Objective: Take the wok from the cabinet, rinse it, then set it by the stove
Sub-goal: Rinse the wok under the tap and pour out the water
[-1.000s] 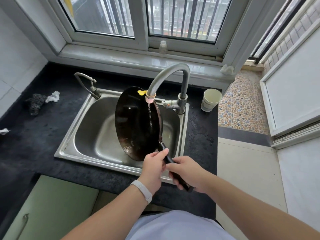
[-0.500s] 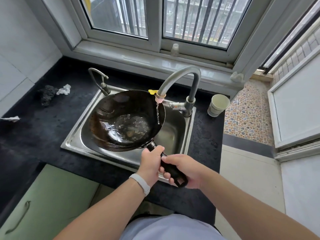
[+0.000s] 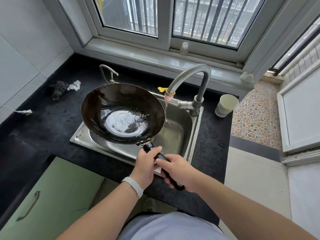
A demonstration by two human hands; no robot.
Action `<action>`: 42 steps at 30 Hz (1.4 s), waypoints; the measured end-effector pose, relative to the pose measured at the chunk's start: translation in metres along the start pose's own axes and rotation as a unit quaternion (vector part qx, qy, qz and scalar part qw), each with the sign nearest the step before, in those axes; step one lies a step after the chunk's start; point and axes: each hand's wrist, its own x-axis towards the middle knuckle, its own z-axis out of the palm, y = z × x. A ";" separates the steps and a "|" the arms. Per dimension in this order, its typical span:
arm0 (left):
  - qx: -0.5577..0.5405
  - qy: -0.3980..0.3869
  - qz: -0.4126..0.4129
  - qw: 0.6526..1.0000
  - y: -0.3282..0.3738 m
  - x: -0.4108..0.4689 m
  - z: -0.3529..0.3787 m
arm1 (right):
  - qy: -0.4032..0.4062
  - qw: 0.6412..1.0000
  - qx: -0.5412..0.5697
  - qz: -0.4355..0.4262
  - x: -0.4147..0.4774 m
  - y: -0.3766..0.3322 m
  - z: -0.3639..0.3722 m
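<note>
Black counter [image 3: 52, 129] wraps a steel sink [image 3: 180, 135] under a barred window [image 3: 204, 19], and everything that matters happens over that basin.

From the head camera, both hands are clenched around the long black handle [image 3: 160, 157] of the wok [image 3: 123, 113]. The left hand [image 3: 146, 168] grips nearer the bowl, the right hand [image 3: 180, 171] wraps the tail end just behind it. Two grips on one handle most likely serve to steady a heavy pan that juts forward with water inside. The wok sits beyond the left hand's knuckles, held roughly level above the left part of the sink, its bowl up so that a shiny pool of water stays in the bottom. That suggests the water is being swilled round rather than tipped out.

The tap [image 3: 190, 75] arches over the basin ahead of the right hand, and its thin stream falls just past the wok's right rim into the sink, not into the pan. Rinsing looks well under way, with the trip to the stove not yet begun.

Farther right of the right hand a paper cup [image 3: 226, 105] stands on the counter. Well left of the left hand lie a dark scrubber [image 3: 58, 90] and a crumpled tissue [image 3: 74, 85]. Below the left forearm is a green cabinet door [image 3: 52, 196].
</note>
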 end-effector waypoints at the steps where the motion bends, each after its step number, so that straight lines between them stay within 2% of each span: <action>1: -0.039 -0.014 -0.005 0.999 0.002 0.000 0.001 | -0.003 1.000 0.003 -0.002 0.000 0.000 0.000; 3: -0.098 -0.016 -0.008 0.995 0.004 0.003 0.002 | -0.007 1.000 0.008 -0.008 0.001 0.000 0.002; 8: -0.118 0.063 -0.001 0.991 0.002 0.012 0.000 | 0.004 1.000 0.010 0.001 0.007 0.000 0.016; 16: -0.059 0.123 0.026 0.990 0.001 0.005 -0.015 | -0.018 1.000 0.015 0.008 0.013 0.012 0.039; 23: -0.073 0.114 0.040 0.990 0.011 0.005 -0.030 | -0.032 0.991 -0.131 -0.022 0.019 0.006 0.021; 25: -0.074 0.102 0.051 0.991 0.015 0.003 -0.034 | 0.008 0.980 -0.196 -0.036 0.027 0.000 0.002; 27: -0.065 0.100 0.061 0.991 0.017 0.000 -0.039 | 0.093 0.932 -0.340 -0.077 0.041 -0.009 -0.029; 30: -0.043 0.096 0.064 0.992 0.017 -0.006 -0.047 | 0.206 0.812 -0.524 -0.153 0.067 -0.027 -0.084; 33: -0.044 0.085 0.061 0.993 0.018 -0.010 -0.051 | 0.223 0.679 -0.672 -0.196 0.094 -0.047 -0.118; 35: -0.045 0.082 0.069 0.993 0.017 -0.012 -0.051 | 0.195 0.612 -0.735 -0.218 0.107 -0.060 -0.126; 37: -0.037 0.081 0.077 0.993 0.016 -0.013 -0.051 | 0.170 0.581 -0.768 -0.211 0.117 -0.073 -0.128; 42: -0.032 0.082 0.084 0.993 0.015 -0.014 -0.051 | 0.127 0.545 -0.817 -0.140 0.128 -0.088 -0.145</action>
